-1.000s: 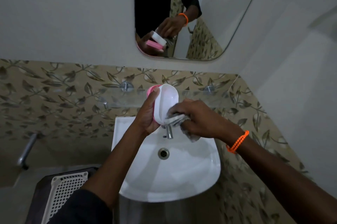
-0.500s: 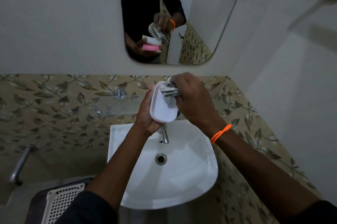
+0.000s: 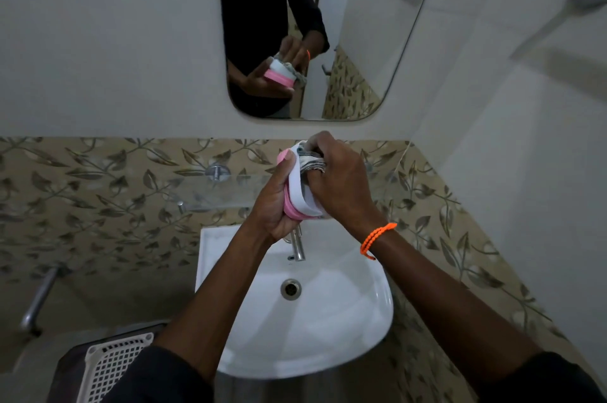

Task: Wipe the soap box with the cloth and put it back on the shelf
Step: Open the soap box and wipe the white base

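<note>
At the far left a metal bar (image 3: 37, 299) is fixed low on the wall, and below it a white plastic basket (image 3: 113, 369) shows at the bottom edge; I count one of each. Above the basin, one glass shelf (image 3: 210, 194) stands out from the leaf-patterned tiles on metal pins, and it looks bare where I can see it, probably because the box was taken from there.

The left hand (image 3: 274, 205) grips the one soap box (image 3: 300, 192), its fingers curled round the pink part and the thumb up near the top edge. It holds the box on its side, over the sink (image 3: 328, 337), so the white part faces the other hand; I think this is to give a firm support against the rubbing. One tap (image 3: 297, 245) stands directly under the box.

The right hand (image 3: 341, 184) is closed on the one grey cloth (image 3: 312, 161), bunched in its fingers, and presses it on the upper end of the box. One orange bracelet (image 3: 377, 236) sits on this wrist.

One mirror (image 3: 328, 41) above shows the same grip from the front. The wiping seems in progress, and the return to the shelf is not yet done.
</note>
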